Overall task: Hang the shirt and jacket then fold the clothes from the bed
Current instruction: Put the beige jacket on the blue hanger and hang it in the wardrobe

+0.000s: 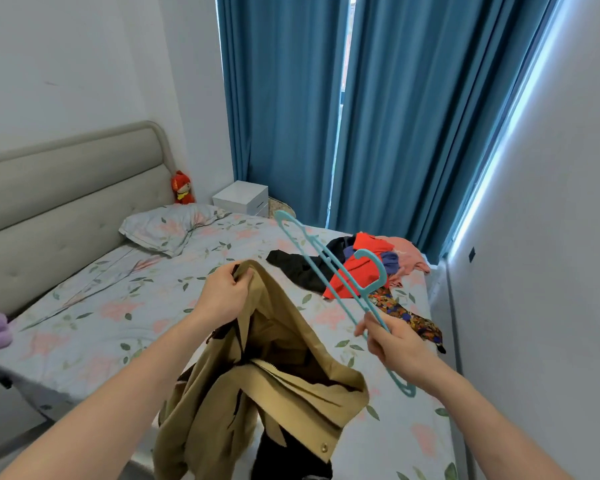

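- My left hand (pixel 224 294) pinches the tan jacket (pixel 257 386) at its collar edge, fingers curled tight into the fabric; the jacket hangs off that grip, raised over the near edge of the bed (pixel 94 327).
- My right hand (pixel 394 341) has its grip closed round one arm of the teal plastic hanger (pixel 340 282), hook pointing away toward the pile.
- Hanger and jacket are apart; no hanger arm is inside the jacket yet, so the jacket is not hung.
- Shirt: can't tell which piece it is. It may be the red garment (pixel 352 275) in the clothes pile (pixel 371 268), or not in sight.
- Pile lies on the far right of the bed, by the blue curtains (pixel 291 98), all crumpled, nothing folded.
- My read: early stage, first hanging step in hand; the shirt and all the folding are left.
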Motion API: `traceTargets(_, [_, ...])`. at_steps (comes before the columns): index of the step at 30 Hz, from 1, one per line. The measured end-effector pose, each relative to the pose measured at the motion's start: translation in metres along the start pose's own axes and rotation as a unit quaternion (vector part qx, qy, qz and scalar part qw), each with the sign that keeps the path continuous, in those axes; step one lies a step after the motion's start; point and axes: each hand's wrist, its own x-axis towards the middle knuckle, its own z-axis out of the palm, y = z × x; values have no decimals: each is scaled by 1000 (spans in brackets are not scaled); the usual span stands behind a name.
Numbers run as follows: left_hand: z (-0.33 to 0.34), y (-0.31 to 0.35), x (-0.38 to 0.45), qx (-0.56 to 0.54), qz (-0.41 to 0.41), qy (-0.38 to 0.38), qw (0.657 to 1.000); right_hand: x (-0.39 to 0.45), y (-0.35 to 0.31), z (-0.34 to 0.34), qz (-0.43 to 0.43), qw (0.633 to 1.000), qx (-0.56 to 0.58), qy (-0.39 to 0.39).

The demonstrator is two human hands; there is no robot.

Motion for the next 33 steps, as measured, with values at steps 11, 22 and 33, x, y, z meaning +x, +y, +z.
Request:
traceTargets(11, [-20, -43, 17, -26, -151, 42, 987, -24, -9, -17, 2, 983, -171, -65])
traceTargets(22, [-16, 4, 5, 6, -43, 31, 999, -35, -10, -15, 43, 974, -221, -37])
traceTargets(33, [-16, 80, -28, -67, 148, -7, 987, -12, -13, 13, 21, 972, -235, 3])
